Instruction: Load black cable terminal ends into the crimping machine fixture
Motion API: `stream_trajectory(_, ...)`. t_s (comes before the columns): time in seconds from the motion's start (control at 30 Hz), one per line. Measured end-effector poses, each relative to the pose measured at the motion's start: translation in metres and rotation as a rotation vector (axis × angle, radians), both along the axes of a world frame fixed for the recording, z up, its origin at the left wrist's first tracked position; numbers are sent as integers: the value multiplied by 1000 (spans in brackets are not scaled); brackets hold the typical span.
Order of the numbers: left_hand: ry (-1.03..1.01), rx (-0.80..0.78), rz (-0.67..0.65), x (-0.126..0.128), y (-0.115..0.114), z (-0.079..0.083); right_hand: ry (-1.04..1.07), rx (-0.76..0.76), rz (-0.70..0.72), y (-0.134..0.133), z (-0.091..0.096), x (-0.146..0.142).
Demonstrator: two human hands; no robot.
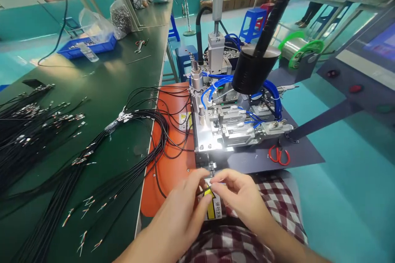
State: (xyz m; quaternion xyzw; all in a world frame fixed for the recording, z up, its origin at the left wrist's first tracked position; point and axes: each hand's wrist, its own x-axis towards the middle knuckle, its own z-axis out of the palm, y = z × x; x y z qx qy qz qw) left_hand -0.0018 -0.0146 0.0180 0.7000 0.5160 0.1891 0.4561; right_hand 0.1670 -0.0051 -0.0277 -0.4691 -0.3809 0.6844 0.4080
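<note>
Both of my hands are close together in front of the machine, low in the view. My left hand [189, 203] is closed round the end of a thin black cable [203, 191]. My right hand [239, 193] pinches at the tip of that cable, where fine wire ends seem to stick out; the fingers partly hide them. Just beneath my fingers is a yellow arrow label [210, 210] with printed characters. From the left, a tied bundle of black cables [162, 125] loops over the orange board [173, 172].
The metal machine [234, 127] with blue air hoses stands ahead. Red-handled scissors [279, 156] lie on its dark base. More cables [61, 197] with bared ends spread over the green table [123, 82], near a blue tray [103, 45]. A green wire spool [296, 49] is at right.
</note>
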Motion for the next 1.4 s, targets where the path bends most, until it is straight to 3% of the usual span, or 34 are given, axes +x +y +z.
stream_trajectory(0.1, -211, -184, 31, 13, 13, -1, 89, -6, 8, 7, -3, 12)
stream_trajectory(0.27, -342, -289, 119, 16, 25, -15, 109, 2, -101, 12, -4, 30)
stream_trajectory(0.57, -424, -342, 165, 17, 20, -21, 93, -14, -63, 11, -6, 17)
stream_trajectory(0.83, -594, -429, 231, 22, 20, -20, -15, 49, -128, 0, -5, 1)
stream_trajectory(1.13, -734, -580, 486, 30, 21, -21, -142, 96, -76, -3, -2, -2)
stream_trajectory(1.4, -698, -598, 444, 28, 25, -23, -182, 100, -81, -2, -5, -3)
